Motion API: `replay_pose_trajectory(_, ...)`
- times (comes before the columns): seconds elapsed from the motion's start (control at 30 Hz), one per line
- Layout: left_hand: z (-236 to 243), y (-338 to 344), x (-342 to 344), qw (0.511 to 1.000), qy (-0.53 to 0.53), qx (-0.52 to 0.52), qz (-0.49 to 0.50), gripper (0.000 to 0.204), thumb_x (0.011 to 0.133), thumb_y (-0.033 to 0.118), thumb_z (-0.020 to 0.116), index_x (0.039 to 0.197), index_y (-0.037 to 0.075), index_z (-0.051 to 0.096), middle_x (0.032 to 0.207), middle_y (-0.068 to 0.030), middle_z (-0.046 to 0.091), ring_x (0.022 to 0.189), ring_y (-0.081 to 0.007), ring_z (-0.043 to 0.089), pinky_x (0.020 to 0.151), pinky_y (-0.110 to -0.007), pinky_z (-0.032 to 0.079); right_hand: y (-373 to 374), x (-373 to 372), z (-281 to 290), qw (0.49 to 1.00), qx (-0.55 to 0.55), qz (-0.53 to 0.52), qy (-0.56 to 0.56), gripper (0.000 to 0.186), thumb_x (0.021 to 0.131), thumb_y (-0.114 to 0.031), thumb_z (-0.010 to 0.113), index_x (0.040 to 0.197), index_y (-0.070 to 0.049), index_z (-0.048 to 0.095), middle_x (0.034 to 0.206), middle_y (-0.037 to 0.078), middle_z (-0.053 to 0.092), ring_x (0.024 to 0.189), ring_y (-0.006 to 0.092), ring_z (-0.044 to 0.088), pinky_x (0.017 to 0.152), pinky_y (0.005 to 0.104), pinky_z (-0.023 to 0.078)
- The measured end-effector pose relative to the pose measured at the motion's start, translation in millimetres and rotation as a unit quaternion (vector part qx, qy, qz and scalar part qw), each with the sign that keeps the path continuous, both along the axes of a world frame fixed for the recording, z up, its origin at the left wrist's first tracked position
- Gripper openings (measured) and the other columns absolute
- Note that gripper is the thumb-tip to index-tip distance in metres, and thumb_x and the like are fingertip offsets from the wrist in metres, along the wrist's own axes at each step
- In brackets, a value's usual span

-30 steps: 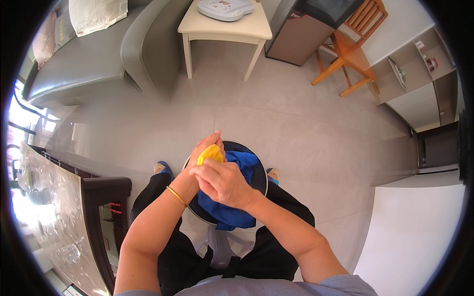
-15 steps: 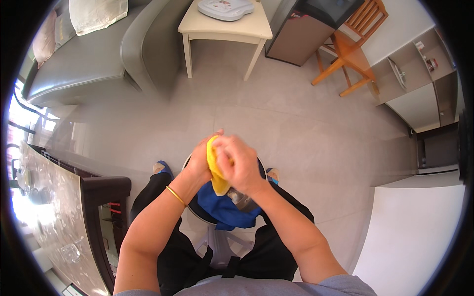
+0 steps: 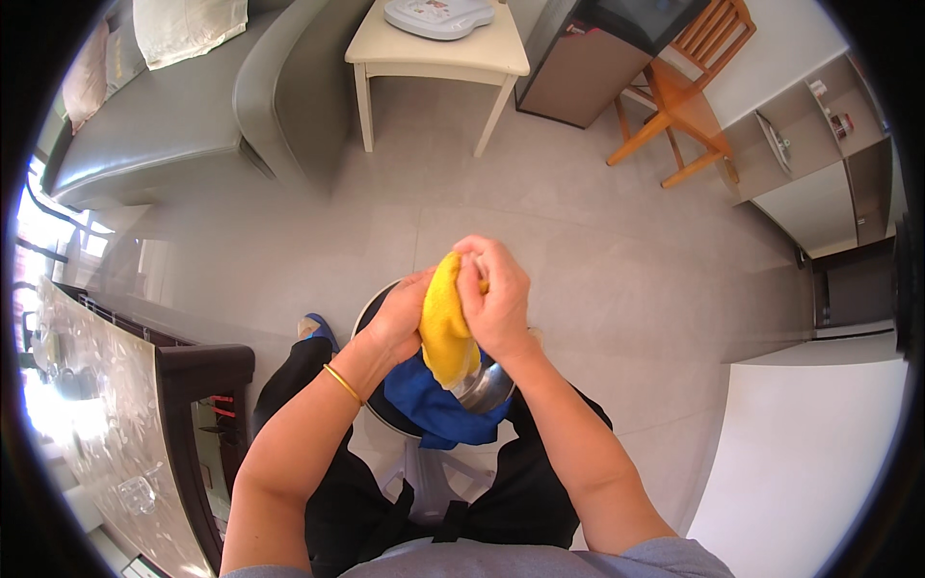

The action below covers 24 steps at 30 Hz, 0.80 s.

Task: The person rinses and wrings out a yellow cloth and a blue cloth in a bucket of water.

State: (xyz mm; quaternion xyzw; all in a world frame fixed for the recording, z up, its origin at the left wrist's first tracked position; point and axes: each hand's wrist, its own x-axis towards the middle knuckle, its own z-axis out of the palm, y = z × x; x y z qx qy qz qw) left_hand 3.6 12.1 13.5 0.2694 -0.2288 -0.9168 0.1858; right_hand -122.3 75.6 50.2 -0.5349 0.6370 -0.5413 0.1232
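The view is mostly filled by the pale tiled floor (image 3: 617, 250). A grey sofa (image 3: 154, 125) is seen at the upper left, a white cabinet (image 3: 809, 453) at the lower right, and a patterned table (image 3: 106, 385) along the left edge. A cream table (image 3: 434, 58) is placed at the top, with a wooden chair (image 3: 679, 96) to its right. Black trousers (image 3: 540, 491) are worn by the person, and between the knees a dark disc (image 3: 374, 310) with a pale rim is partly covered by a blue cloth (image 3: 424, 409), one edge of which is hung over the near rim. Above it, both hands are brought close together. The right hand (image 3: 501, 303) is curled nearly closed, and the top of a yellow cloth (image 3: 444, 328) is gripped in its fingers. The left hand (image 3: 400, 318) is half closed against the cloth's left side, its fingers partly hidden. The yellow cloth is hung between them; beside its lower end a rounded metal piece (image 3: 489, 387) is seen, its support hidden. A gold bangle (image 3: 342, 383) is worn on the left wrist.
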Motion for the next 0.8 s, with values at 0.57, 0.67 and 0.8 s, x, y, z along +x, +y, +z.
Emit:
replay_pose_trajectory(0.57, 5.4, 0.9, -0.2, 0.999, -0.016, -0.036, -0.033, 0.035, 0.109, 0.027, 0.039, 0.125, 0.003, 0.058, 0.114, -0.0082, 0.067, 0.098, -0.0176, 0.066, 0.087, -0.032, 0.055, -1.7, -4.7, -1.0, 1.0, 0.001, -0.016, 0.02, 0.014, 0.091, 0.0, 0.057, 0.104, -0.004, 0.061, 0.087, 0.012, 0.063, 0.069, 0.0286, 0.063, 0.062, 0.0358, 0.051)
replay_pose_trajectory(0.67, 6.3, 0.2, -0.7, 1.0, -0.014, -0.016, -0.008, 0.034, 0.109, 0.026, 0.041, 0.126, 0.003, 0.059, 0.111, -0.0078, 0.067, 0.097, -0.0169, 0.065, 0.086, -0.033, 0.055, -0.1, -2.5, 0.1, 1.0, 0.018, -0.01, 0.009, 0.013, 0.092, 0.0, 0.056, 0.103, -0.003, 0.061, 0.09, 0.014, 0.064, 0.072, 0.0305, 0.065, 0.063, 0.0361, 0.052)
replay_pose_trajectory(0.8, -16.2, -6.0, 2.8, 0.993, -0.022, 0.08, 0.082, 0.024, 0.105, 0.027, 0.051, 0.102, 0.006, 0.061, 0.096, -0.0051, 0.065, 0.088, -0.0175, 0.065, 0.079, -0.034, 0.056, 6.8, 18.6, 5.4, 0.994, -0.02, 0.105, 0.04, 0.017, 0.086, -0.001, 0.059, 0.103, -0.005, 0.062, 0.09, 0.014, 0.063, 0.074, 0.0315, 0.065, 0.062, 0.0382, 0.052)
